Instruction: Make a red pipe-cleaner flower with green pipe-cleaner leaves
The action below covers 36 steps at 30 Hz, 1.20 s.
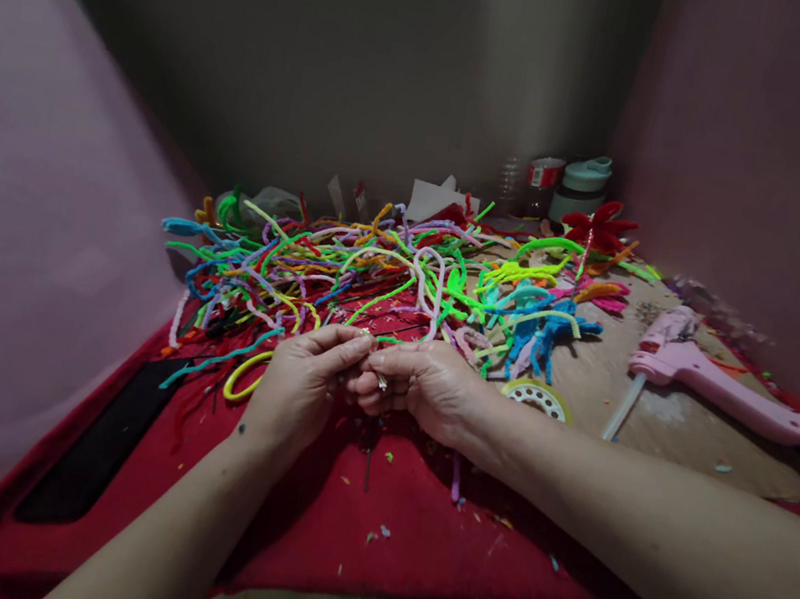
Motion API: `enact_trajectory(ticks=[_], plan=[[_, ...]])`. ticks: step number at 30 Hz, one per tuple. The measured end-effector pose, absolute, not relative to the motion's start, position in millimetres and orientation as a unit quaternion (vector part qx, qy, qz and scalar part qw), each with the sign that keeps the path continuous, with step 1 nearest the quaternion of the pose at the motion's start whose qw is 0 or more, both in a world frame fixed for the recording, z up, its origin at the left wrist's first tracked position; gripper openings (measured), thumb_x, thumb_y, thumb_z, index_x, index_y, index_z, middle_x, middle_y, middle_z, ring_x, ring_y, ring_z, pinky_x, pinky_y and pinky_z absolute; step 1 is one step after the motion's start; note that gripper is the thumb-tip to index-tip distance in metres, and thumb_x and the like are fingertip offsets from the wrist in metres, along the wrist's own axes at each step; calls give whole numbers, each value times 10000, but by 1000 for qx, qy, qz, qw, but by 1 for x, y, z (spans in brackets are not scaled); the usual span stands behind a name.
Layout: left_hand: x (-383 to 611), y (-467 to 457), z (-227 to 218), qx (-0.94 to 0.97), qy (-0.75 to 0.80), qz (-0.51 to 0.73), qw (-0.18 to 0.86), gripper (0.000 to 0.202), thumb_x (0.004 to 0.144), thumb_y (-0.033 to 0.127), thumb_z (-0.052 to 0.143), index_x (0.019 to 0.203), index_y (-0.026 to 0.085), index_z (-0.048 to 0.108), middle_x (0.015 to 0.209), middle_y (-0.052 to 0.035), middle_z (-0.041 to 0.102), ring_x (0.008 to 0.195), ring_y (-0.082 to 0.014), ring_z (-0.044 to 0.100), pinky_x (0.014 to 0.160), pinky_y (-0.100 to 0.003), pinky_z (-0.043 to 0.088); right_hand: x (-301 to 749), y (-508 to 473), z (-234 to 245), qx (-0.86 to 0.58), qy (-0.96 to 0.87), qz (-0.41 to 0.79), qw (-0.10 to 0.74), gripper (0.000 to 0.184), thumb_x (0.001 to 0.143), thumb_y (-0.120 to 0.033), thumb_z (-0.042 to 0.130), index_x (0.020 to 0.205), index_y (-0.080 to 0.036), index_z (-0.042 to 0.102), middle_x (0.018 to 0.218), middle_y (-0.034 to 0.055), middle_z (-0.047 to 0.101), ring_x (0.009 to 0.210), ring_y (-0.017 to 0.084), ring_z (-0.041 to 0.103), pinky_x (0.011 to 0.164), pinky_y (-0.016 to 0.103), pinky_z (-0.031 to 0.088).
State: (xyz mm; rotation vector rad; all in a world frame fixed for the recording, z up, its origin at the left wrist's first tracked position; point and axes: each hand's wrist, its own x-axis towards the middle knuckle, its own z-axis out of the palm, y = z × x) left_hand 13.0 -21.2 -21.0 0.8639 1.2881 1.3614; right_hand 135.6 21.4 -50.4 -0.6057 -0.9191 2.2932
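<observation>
My left hand point(305, 371) and my right hand point(428, 385) meet over the front of the red cloth, thumbs and fingertips pinched together. Whatever lies between the fingers is small and mostly covered; a tiny pale bit shows at the left fingertips. A short green piece of pipe cleaner point(387, 340) shows just behind the fingertips, and I cannot tell whether it is held. A shiny ring-like thing sits at the right fingers. Just beyond both hands spreads a heap of multicoloured pipe cleaners point(376, 260). A yellow loop point(241, 378) lies beside the left hand.
Right of the hands lie a tape roll point(536, 396), partly behind my forearm, and a pink glue gun point(717, 380) with its glue stick. A red fuzzy flower point(598, 228) and a lidded cup point(583, 187) stand behind. A flat black object point(104, 440) lies at left on the red cloth point(307, 548).
</observation>
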Motion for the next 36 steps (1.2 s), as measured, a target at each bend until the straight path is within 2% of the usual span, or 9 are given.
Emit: enact_trajectory(ticks=[6,11,14,22,26,29,32,34,36], plan=[[13,-23,-23,358,537,564,514,161,640,207,713,719,138,591,560,19,604,433,-91,539,426,-213,467,137,21,-49,-238,-364,851,293,82,622,-171,603,624,-95,634,588,44,647,496,118,584,623,303,473],[10,-22,-27,367,507,548,555,183,660,209,707,790,127,609,599,1,611,476,-98,555,469,-235,479,135,20,-47,-249,-356,847,305,59,609,-159,598,595,-102,606,544,30,634,460,111,571,566,270,476],[8,-20,-27,368,503,538,568,180,651,202,711,773,114,612,552,-5,600,455,-104,543,465,-245,471,134,20,-48,-251,-357,844,311,90,593,-184,630,595,-99,601,545,34,637,453,111,565,543,262,474],[6,-12,-29,415,518,528,530,159,672,232,696,732,115,609,519,8,571,425,-87,512,440,-216,438,134,22,-55,-232,-379,833,331,93,617,-187,630,624,-94,630,570,32,627,503,104,564,563,251,457],[7,-10,-29,411,482,545,549,206,729,317,649,805,132,601,555,22,556,427,-67,496,429,-188,408,134,23,-56,-214,-391,824,350,110,642,-205,632,600,-106,611,561,30,615,495,106,555,561,260,442],[2,-6,-28,382,454,587,551,254,753,371,610,851,137,597,609,26,551,423,-45,466,409,-170,372,135,19,-54,-214,-423,813,339,137,691,-255,636,677,-120,621,613,25,624,541,110,565,594,265,440],[-4,-4,-32,397,470,563,552,219,731,335,631,804,132,596,606,30,547,401,-34,441,391,-162,337,138,7,-48,-240,-544,741,312,161,748,-273,591,676,-130,599,623,20,614,547,104,539,566,243,413],[-6,-4,-35,425,493,519,555,198,735,319,626,763,126,591,589,29,546,389,-26,422,387,-156,317,140,-2,-46,-216,-702,606,305,152,774,-202,539,670,-121,614,617,23,598,561,99,517,563,227,392],[-9,-4,-34,451,512,494,539,195,754,318,604,745,124,586,580,28,543,381,-21,400,380,-153,299,141,-11,-45,-121,-832,433,324,149,770,-126,489,707,-111,623,629,41,593,597,112,507,588,236,384]])
